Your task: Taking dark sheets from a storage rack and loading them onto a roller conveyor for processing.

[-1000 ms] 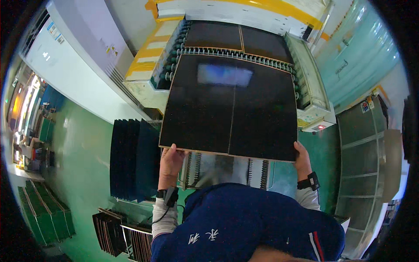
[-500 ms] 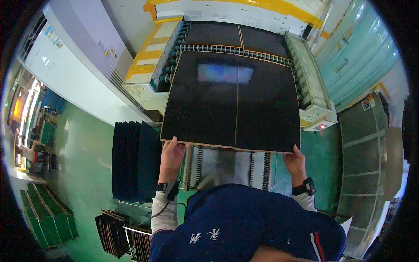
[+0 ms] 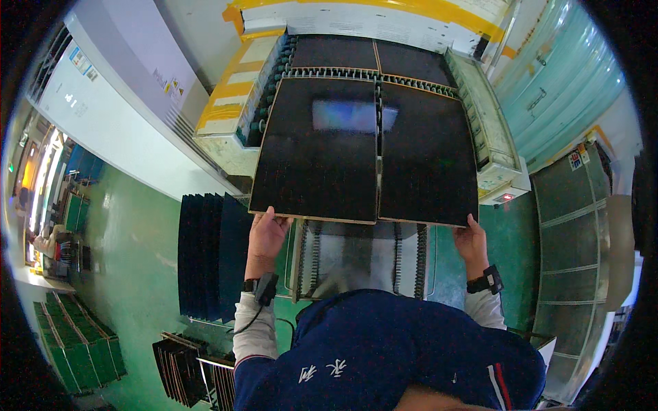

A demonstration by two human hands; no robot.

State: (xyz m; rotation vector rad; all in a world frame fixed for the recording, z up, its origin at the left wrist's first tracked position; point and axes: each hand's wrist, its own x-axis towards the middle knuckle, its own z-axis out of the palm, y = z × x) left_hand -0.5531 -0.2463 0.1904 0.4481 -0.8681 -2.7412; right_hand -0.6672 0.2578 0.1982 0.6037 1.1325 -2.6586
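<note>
Two flat dark boards with thin brown edges lie side by side on a roller conveyor (image 3: pixel 329 72). My left hand (image 3: pixel 266 236) grips the near left corner of the left dark board (image 3: pixel 315 164), thumb on top and fingers beneath. At the near right corner of the right dark board (image 3: pixel 428 164), my right hand (image 3: pixel 471 240) holds on the same way. A narrow gap runs between the boards. Beyond them, two more dark boards (image 3: pixel 336 53) rest on the rollers. Both boards' near edges jut out past the conveyor toward me.
Below the boards stands a rack with toothed side rails (image 3: pixel 312 264). Several dark panels (image 3: pixel 212 257) stand upright to its left, with more boards in a rack (image 3: pixel 181 370) nearer me. A grey wire-framed cart (image 3: pixel 569 267) is at the right, beside hanging clear plastic strips (image 3: pixel 562 89).
The two boards have moved apart, opening a gap between them. My right hand has shifted right and slightly away from me with its board; my left hand has moved slightly left.
</note>
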